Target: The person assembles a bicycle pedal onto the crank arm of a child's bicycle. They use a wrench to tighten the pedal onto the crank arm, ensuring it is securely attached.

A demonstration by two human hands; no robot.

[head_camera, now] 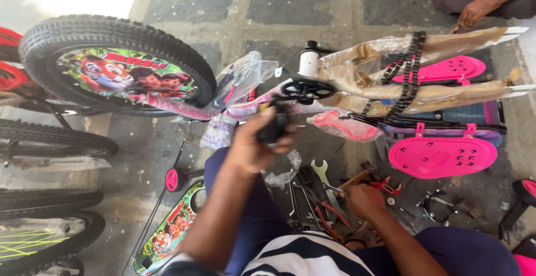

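Setting: grey stone-slab floor [290,0], pale joints, used as a work surface.

Landmark: small bicycle [312,100] lying on its side, frame wrapped in clear plastic and brown paper.

- Left hand [254,145]: raised just below the bicycle's black sprocket [307,90]; fingers clenched around a black pedal [274,126], which sits inside the curled grip, top end showing above the thumb.
- Right hand [364,199]: low, below the bicycle, among loose tools [318,198]; fingers curled on a wooden handle [353,180], grip partly hidden.
- Chain [410,72]: black, draped across the wrapped frame, right of the sprocket.
- Pink plastic panels [441,156]: two, oval, right of the sprocket.
- Wheel [114,64]: left of the sprocket, black tyre, disc with cartoon tiger picture.
- Cartoon panel [170,231]: same print, on the floor below the wheel.
- Another person's hand [474,11]: far corner, beyond the bicycle.
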